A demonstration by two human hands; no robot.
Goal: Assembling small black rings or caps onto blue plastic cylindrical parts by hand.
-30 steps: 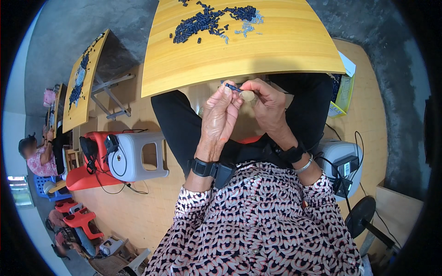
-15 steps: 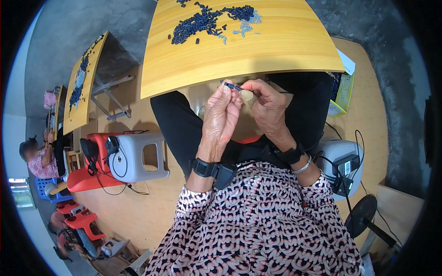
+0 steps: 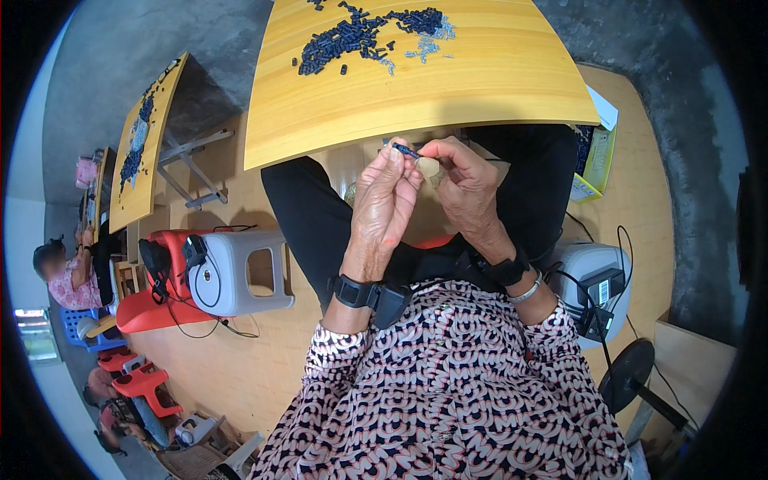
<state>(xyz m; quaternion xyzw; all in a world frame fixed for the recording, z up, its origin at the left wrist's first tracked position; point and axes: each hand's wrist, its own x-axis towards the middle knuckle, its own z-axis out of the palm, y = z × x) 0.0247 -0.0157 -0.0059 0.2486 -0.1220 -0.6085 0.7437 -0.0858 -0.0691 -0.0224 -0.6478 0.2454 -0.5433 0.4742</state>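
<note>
Just off the near edge of the wooden table [image 3: 416, 96], over my lap, both hands meet at a small dark cylindrical part [image 3: 406, 150]. My left hand [image 3: 384, 188] pinches one end of it between thumb and forefinger. The fingertips of my right hand [image 3: 464, 180] are closed at its other end; whether they grip the part itself or something smaller cannot be made out. A beige covering [image 3: 430, 166] wraps a finger of the right hand. On the table lies a heap of similar dark parts [image 3: 344, 42], with small clear pieces [image 3: 426, 50] beside it.
A yellow crate [image 3: 596, 168] holding dark parts stands right of my knee. Grey stools with cables flank me, the left stool [image 3: 240, 274] on a red seat. Further left, a person [image 3: 72, 276] sits by another table [image 3: 148, 144] strewn with parts.
Almost nothing differs. The dark part and my fingertips have shifted very slightly; both hands keep their place and grip.
</note>
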